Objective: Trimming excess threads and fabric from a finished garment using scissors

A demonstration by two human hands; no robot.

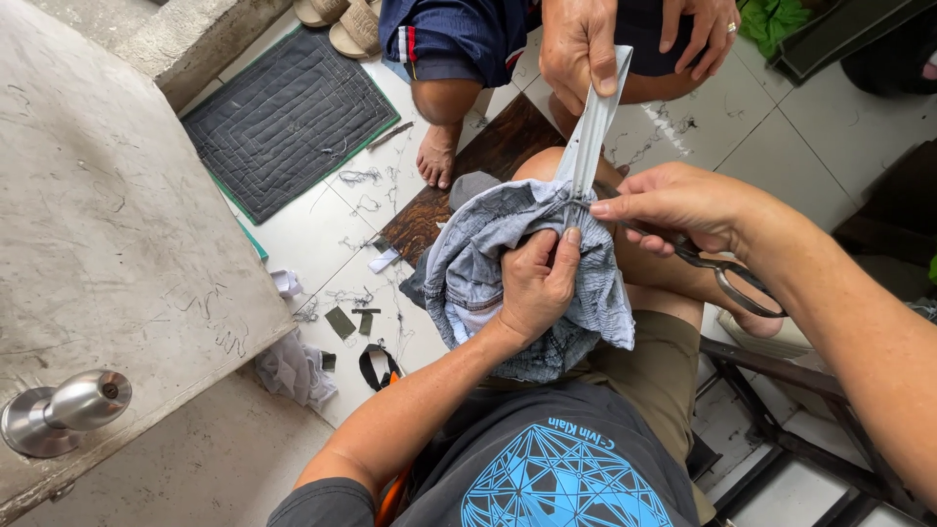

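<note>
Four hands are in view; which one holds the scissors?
The wearer's right hand grips the scissors. Their left hand clutches grey cloth; the other person's hands hold the pale strip.

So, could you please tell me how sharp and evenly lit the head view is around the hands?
Head view: soft, even daylight, no hard shadows; left hand, right hand, scissors and grey cloth are sharp; metal doorknob shows mild glare; wide-angle bending at the edges.

Cloth (488,263) on lap; mat (288,117) far left; doorknob (63,410) near left.
</note>
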